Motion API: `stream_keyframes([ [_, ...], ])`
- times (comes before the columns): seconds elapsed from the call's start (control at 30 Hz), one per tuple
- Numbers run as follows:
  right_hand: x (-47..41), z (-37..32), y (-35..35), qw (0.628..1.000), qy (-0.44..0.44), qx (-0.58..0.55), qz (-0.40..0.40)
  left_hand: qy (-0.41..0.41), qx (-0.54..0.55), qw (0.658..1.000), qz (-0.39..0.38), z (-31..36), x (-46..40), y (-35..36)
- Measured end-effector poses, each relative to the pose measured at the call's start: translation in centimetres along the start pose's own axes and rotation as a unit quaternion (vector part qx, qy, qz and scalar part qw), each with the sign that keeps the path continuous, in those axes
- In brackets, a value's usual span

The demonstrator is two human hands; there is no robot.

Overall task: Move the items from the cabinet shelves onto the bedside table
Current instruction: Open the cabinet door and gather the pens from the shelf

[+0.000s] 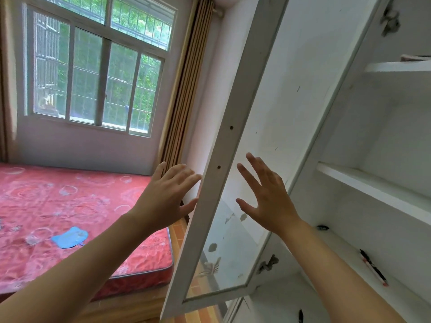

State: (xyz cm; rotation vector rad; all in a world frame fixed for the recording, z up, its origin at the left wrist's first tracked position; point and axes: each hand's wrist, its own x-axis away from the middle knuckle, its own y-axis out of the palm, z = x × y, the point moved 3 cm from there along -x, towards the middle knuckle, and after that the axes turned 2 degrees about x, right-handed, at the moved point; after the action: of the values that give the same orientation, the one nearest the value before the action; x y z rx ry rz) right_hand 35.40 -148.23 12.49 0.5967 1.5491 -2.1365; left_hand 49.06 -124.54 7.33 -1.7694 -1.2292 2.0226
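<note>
A white cabinet with an open glass door (pixel 224 159) fills the right side. My left hand (pixel 163 197) is spread open just left of the door's frame, fingertips close to its edge. My right hand (pixel 268 197) is spread open on the inner side of the door, in front of the glass. On the lower shelf (pixel 349 264) lie a black and red pen (pixel 373 266) and a small dark item (pixel 323 227). A flat pinkish thing (pixel 415 57) rests on the top shelf. The middle shelf (pixel 373 183) looks bare. No bedside table is in view.
A bed with a red patterned mattress (pixel 70 206) stands at the left, a blue flat object (pixel 70 237) on it. A barred window (pixel 98 66) and striped curtain (pixel 186 89) are behind. Wooden floor (pixel 203 313) shows under the door.
</note>
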Motion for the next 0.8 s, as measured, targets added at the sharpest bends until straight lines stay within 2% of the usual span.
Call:
stream_keyframes([
  [0.2, 1.1, -0.4, 0.3, 0.999, 0.027, 0.01, -0.019, -0.004, 0.036, 0.999, -0.011, -0.5, 0.8, 0.9],
  [0.4, 7.9, -1.0, 3.7, 0.987, 0.124, -0.017, -0.097, -0.01, 0.066, 0.998, -0.019, -1.0, 4.5, 3.1],
  [0.6, 16.9, -3.4, 8.1, 0.954, 0.228, -0.074, -0.182, -0.03, 0.117, 0.988, -0.1, -0.8, 10.7, 9.6],
  [0.8, 24.5, -5.6, 11.1, 0.926, 0.278, -0.1, -0.233, -0.044, 0.148, 0.971, -0.18, 2.0, 16.0, 14.4],
])
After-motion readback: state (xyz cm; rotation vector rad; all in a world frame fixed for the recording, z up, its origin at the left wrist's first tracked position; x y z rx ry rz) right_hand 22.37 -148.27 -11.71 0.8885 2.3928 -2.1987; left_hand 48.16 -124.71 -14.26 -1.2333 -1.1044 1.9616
